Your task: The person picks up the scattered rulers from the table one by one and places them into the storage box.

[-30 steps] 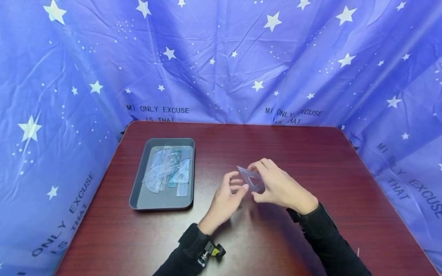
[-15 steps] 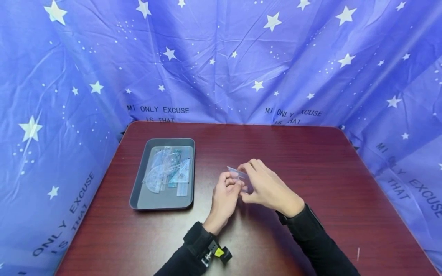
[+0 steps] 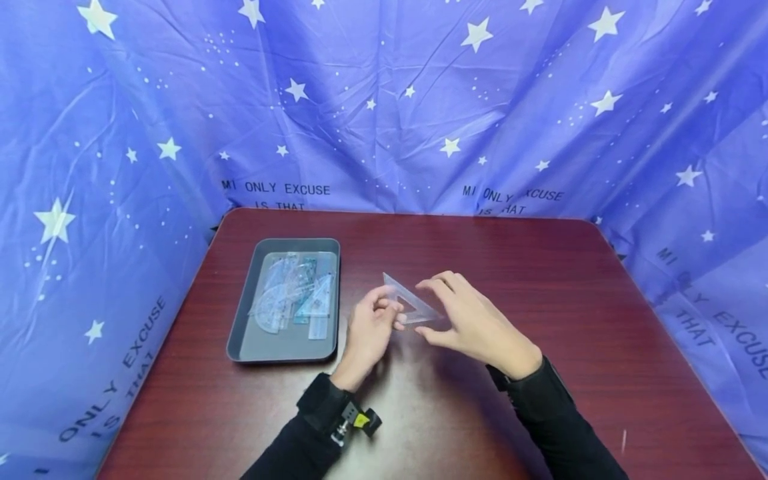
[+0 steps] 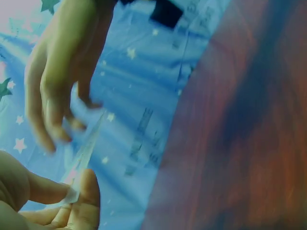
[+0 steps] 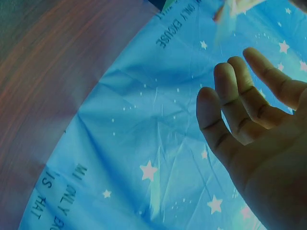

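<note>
A clear triangular set square (image 3: pixel 420 309) with a triangular cutout is held above the table by my left hand (image 3: pixel 370 328), which pinches its left edge between thumb and fingers. In the left wrist view the set square (image 4: pixel 86 149) shows nearly edge-on, rising from the pinch. My right hand (image 3: pixel 474 323) is beside its right corner, thumb and fingers spread apart. The right wrist view shows that hand (image 5: pixel 259 120) with loosely bent fingers and nothing in them. To the left, a grey tray (image 3: pixel 252 347) holds several clear and teal rulers (image 3: pixel 318 327), a protractor (image 3: pixel 264 320) and another set square (image 3: pixel 316 300).
The dark red wooden table (image 3: pixel 480 247) spreads under both hands. A blue curtain with stars (image 3: pixel 384 120) hangs around its back and sides. A small pale mark (image 3: pixel 624 441) shows on the table at the front right.
The set square has passed into my left hand's pinch and shifted left, turning its face to the head camera. My right hand has let go of it and spread its fingers.
</note>
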Demonstrator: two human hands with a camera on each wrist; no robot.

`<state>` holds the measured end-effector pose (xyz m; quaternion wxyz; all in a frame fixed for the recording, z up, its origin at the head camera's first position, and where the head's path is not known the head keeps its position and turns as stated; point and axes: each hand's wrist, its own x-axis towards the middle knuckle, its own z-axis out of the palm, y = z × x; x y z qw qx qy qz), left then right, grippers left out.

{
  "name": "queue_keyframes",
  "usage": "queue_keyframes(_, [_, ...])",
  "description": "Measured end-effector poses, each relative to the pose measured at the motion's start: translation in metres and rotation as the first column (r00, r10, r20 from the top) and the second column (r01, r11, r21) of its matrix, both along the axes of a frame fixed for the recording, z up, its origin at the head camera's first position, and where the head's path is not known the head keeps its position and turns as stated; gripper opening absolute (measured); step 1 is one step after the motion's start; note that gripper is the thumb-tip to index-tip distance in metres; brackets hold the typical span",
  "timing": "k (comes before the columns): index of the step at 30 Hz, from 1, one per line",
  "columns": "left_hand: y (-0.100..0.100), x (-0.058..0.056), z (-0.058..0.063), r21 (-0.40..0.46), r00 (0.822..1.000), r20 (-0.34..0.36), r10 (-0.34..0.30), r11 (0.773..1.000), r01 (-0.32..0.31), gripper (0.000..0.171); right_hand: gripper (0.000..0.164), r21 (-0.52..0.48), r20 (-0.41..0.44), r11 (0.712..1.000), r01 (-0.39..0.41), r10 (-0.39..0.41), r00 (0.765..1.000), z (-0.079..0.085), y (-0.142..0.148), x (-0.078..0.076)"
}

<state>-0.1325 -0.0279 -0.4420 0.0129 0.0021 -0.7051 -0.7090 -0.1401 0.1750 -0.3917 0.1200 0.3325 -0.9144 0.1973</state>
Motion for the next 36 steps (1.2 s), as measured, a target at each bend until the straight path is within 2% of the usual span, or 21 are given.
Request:
queue_keyframes(4, [-0.027,-0.013,0.006,-0.142,1.000,0.002,0.030,0.989,-0.029,0.041,0.063,-0.023,0.051,0.998,0.058,-0.057,0.997,-0.001,0.013,0.000])
queue_keyframes(6, [-0.042,-0.019,0.010,-0.227,0.999,0.024,0.046,0.973,-0.040,0.040,0.060,-0.021,0.077,0.996,0.090,-0.088,0.993,-0.003,0.021,-0.001])
queue_keyframes(11, [-0.085,-0.031,0.017,-0.373,0.997,0.034,0.065,0.927,-0.048,0.034,0.050,-0.005,0.139,0.989,0.149,-0.147,0.979,-0.013,0.040,-0.004])
queue_keyframes(15, [-0.116,-0.041,0.025,-0.512,0.998,0.025,0.059,0.858,-0.038,0.029,0.045,0.010,0.178,0.981,0.194,-0.193,0.965,-0.018,0.053,-0.003])
queue_keyframes(20, [-0.145,-0.053,0.031,-0.647,0.998,0.067,0.014,0.762,0.033,0.028,0.039,0.005,0.225,0.970,0.242,-0.237,0.945,-0.023,0.065,0.000])
queue_keyframes(23, [-0.154,-0.062,0.028,-0.702,0.994,0.105,-0.017,0.707,0.086,0.030,0.036,-0.002,0.238,0.967,0.257,-0.249,0.939,-0.026,0.071,0.003])
queue_keyframes(26, [-0.159,-0.073,0.022,-0.738,0.991,0.128,-0.045,0.664,0.125,0.028,0.035,-0.011,0.233,0.965,0.263,-0.253,0.939,-0.029,0.076,0.006])
queue_keyframes(31, [-0.164,-0.090,0.010,-0.756,0.986,0.152,-0.068,0.635,0.160,0.026,0.035,-0.021,0.220,0.964,0.264,-0.253,0.942,-0.036,0.081,0.008])
queue_keyframes(33, [-0.164,-0.095,0.006,-0.757,0.984,0.165,-0.072,0.630,0.173,0.025,0.035,-0.023,0.216,0.964,0.264,-0.253,0.943,-0.038,0.083,0.009])
queue_keyframes(36, [-0.160,-0.100,0.003,-0.773,0.980,0.183,-0.077,0.605,0.192,0.023,0.034,-0.026,0.211,0.963,0.266,-0.255,0.944,-0.040,0.085,0.010])
